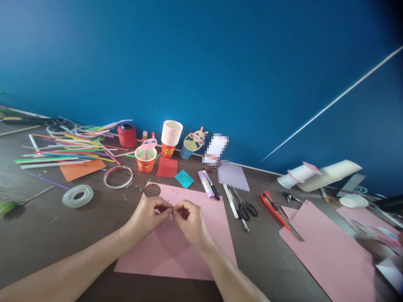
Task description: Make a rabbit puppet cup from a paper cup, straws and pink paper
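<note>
My left hand (150,217) and my right hand (192,222) meet fingertip to fingertip over a pink sheet of paper (176,262). Both are closed in a pinch, and whatever lies between the fingers is too small to make out. A round hole (152,191) shows near the sheet's upper left corner, with tiny red and blue paper scraps around it. Beyond my hands lie a teal paper square (184,179) and a red paper square (167,167). A purple glue stick (205,184) and a black marker (211,185) rest on the sheet's top edge.
Left are a tape roll (77,196) and many drinking straws (72,147). Along the blue wall stand red thread (127,136), stacked paper cups (171,134) and decorated cups (145,163). Right lie scissors (244,207), an orange utility knife (277,211) and more pink paper (330,251).
</note>
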The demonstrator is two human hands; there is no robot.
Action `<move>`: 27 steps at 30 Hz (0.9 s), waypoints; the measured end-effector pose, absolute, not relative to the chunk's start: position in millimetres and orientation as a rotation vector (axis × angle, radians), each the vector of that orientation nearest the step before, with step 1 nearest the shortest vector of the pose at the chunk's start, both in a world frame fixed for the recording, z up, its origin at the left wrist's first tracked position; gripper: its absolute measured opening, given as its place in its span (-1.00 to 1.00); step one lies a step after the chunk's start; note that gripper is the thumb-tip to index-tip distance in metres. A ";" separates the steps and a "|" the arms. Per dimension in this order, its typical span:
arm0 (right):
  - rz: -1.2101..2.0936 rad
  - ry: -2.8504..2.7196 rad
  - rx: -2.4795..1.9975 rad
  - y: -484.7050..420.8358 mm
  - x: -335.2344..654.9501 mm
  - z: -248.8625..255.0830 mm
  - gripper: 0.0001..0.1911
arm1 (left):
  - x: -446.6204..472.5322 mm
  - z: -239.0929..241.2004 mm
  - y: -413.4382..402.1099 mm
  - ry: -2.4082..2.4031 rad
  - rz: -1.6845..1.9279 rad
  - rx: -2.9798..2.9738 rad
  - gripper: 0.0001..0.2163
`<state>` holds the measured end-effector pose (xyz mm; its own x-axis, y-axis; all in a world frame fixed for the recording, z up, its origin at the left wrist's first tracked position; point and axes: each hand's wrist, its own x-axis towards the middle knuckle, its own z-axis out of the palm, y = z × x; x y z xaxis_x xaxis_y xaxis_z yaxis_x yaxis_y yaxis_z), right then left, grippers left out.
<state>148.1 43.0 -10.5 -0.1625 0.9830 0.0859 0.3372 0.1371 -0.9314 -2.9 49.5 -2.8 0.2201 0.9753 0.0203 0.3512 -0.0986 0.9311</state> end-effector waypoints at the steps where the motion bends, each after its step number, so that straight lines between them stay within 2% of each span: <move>1: 1.037 -1.634 -1.299 43.1 148.5 -11.3 -0.91 | -2.9 -2.6 49.5 1.272 0.894 1.615 -0.87; 27: 1.062 -1.624 -1.295 40.9 149.4 -10.8 -0.90 | -4.6 -7.8 51.5 1.284 0.851 1.606 -0.86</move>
<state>149.4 40.9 -10.8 -0.1698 0.9825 0.0764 0.3240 0.1288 -0.9372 -4.6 51.5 -7.8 0.2294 0.9732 -0.0138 0.3665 -0.0733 0.9275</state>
